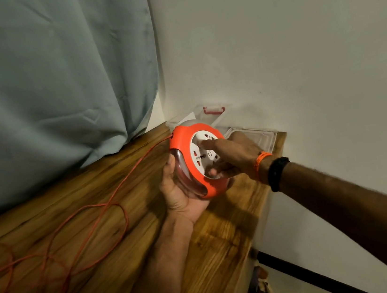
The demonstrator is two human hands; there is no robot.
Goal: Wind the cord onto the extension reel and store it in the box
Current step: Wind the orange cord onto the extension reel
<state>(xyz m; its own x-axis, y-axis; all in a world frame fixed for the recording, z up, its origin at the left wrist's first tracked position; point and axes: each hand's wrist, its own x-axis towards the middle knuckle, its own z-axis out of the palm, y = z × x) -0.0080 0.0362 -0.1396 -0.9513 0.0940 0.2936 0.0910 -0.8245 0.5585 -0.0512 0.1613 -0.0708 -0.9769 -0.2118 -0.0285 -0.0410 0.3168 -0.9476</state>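
An orange extension reel (182, 145) with a white socket face is held up above the wooden table (94, 188). My left hand (179, 192) cups it from below and behind. My right hand (233, 156) lies on the white socket disc, fingers pressed into it. The orange cord (111, 203) runs out of the reel's upper left side and lies in loose loops across the table toward the lower left. A clear plastic box (193, 116) with a red latch stands behind the reel at the wall, and its clear lid (260, 137) lies flat to the right.
A grey-blue curtain (55, 78) hangs behind the table on the left. A pale wall (299, 58) borders the table's right edge. Below the table's right side there is floor with a dark skirting strip (310, 276) and some small unclear items.
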